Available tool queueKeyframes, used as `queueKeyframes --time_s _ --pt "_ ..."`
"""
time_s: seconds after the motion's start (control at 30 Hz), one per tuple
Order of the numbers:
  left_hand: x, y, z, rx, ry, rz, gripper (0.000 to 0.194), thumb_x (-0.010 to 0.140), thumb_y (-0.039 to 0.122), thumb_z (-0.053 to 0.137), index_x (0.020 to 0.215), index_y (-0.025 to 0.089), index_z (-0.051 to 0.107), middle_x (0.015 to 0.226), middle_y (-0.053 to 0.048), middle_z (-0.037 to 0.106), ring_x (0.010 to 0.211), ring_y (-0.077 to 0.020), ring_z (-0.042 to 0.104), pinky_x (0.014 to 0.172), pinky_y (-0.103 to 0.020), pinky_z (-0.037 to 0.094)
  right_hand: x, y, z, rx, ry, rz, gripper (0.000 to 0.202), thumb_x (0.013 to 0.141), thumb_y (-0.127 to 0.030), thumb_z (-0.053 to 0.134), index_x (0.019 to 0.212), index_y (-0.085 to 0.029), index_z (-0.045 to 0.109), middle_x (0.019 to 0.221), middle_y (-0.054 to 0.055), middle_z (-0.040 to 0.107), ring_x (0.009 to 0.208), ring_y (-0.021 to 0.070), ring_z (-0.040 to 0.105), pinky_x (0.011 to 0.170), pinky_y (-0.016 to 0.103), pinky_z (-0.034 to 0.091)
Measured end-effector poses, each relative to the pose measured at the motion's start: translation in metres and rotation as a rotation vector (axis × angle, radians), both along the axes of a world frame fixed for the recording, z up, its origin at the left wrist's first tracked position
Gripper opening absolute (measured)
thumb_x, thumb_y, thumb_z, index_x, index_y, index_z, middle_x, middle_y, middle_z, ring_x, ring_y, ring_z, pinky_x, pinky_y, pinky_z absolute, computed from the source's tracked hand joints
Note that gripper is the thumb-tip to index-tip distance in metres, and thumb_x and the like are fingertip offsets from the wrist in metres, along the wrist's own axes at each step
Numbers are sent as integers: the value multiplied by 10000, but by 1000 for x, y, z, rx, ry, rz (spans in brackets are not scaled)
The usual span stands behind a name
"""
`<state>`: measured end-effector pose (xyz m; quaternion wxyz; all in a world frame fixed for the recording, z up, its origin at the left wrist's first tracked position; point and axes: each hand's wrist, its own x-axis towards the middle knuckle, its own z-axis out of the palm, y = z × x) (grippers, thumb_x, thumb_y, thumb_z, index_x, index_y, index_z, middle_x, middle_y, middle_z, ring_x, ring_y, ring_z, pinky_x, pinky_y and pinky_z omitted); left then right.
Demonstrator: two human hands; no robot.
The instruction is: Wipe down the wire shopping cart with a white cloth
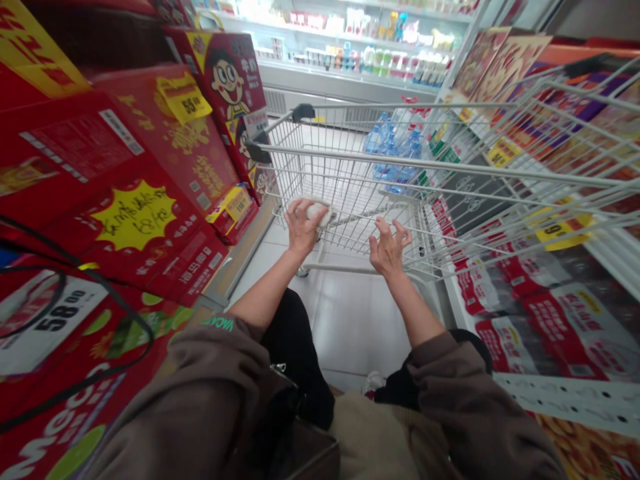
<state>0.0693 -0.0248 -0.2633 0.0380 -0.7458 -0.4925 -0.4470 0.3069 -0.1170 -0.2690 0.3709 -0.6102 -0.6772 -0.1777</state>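
Observation:
A wire shopping cart (pixel 345 158) stands sideways in front of me. My left hand (pixel 303 227) presses a whitish cloth (pixel 320 212) against the lower part of its side mesh, fingers bent over the cloth. Further right, my right hand (pixel 389 248) is at the same mesh, with its fingers bent and spread apart and no object in them. Whether those fingertips touch the wires I cannot tell.
Red gift boxes (pixel 165 133) with yellow price tags are stacked on the left. Shelves on the right hold red-wrapped bottle packs (pixel 565 320). Bottled water (pixel 395 150) stands beyond the cart, before a refrigerated display (pixel 360 50). Dark cables (pixel 135 313) hang at left.

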Motion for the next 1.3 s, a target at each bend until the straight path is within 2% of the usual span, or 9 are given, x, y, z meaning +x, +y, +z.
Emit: queueKeyframes --time_s 0.17,0.33,0.57,0.7,0.83,1.0,1.1,1.2,1.3 --pt "-56 26 18 65 -215 260 415 886 129 532 1261 214 687 1438 -119 493 1415 -333 310 1215 -613 252 -6 0 -2 21 29 -12 426 1020 -413 390 1365 -211 539 1411 145 647 1414 344 370 1105 575 212" --pt "-53 40 43 115 -145 135 428 879 144 531 1250 281 693 1447 -91 480 1468 -322 275 1270 -600 204 -7 -1 -6 65 7 -26 417 1016 -416 406 1351 -208 540 1406 143 650 1411 340 370 1103 557 213" --pt "-62 33 17 -5 -129 0 339 923 178 480 1127 304 719 1385 -102 528 1481 -328 279 1274 -612 191 0 -3 -6 16 -52 -54 398 1014 -406 394 1299 -202 581 1390 140 660 1404 327 395 1100 531 217" --pt "-67 35 24 76 -119 14 326 959 222 465 1162 295 710 1393 -93 531 1468 -324 291 1273 -604 208 -10 -9 -3 47 -34 -94 387 1015 -392 417 1303 -198 587 1376 135 681 1395 333 398 1097 547 219" --pt "-58 42 36 155 -113 29 348 966 219 469 1220 295 695 1415 -79 518 1488 -323 259 1281 -610 187 -38 -13 17 134 -9 -183 338 1007 -355 451 1265 -230 629 1386 124 684 1365 344 424 1124 612 172" --pt "-59 32 9 62 -91 -7 354 964 206 439 1172 284 715 1372 -107 538 1458 -318 290 1273 -596 226 -74 6 65 62 -208 78 385 1023 -356 413 1351 -264 592 1544 62 576 1454 302 412 1199 577 172" --pt "-71 28 -5 76 -124 52 359 939 179 470 1185 288 707 1375 -112 522 1448 -328 303 1260 -604 245 -81 24 87 34 -224 59 441 1026 -376 389 1426 -276 544 1649 37 452 1563 375 250 1213 647 136" --pt "-81 32 -7 157 -128 134 385 910 169 516 1224 301 696 1410 -99 491 1456 -338 277 1255 -638 232 -80 37 97 0 -202 20 502 1030 -412 357 1493 -264 483 1671 49 415 1579 423 184 1215 725 98" --pt "-82 39 -8 167 -46 91 384 925 179 510 1227 316 705 1403 -89 505 1465 -324 271 1267 -625 222 -79 43 99 -46 -209 36 548 1031 -469 339 1525 -259 445 1625 60 473 1543 409 255 1238 737 79"
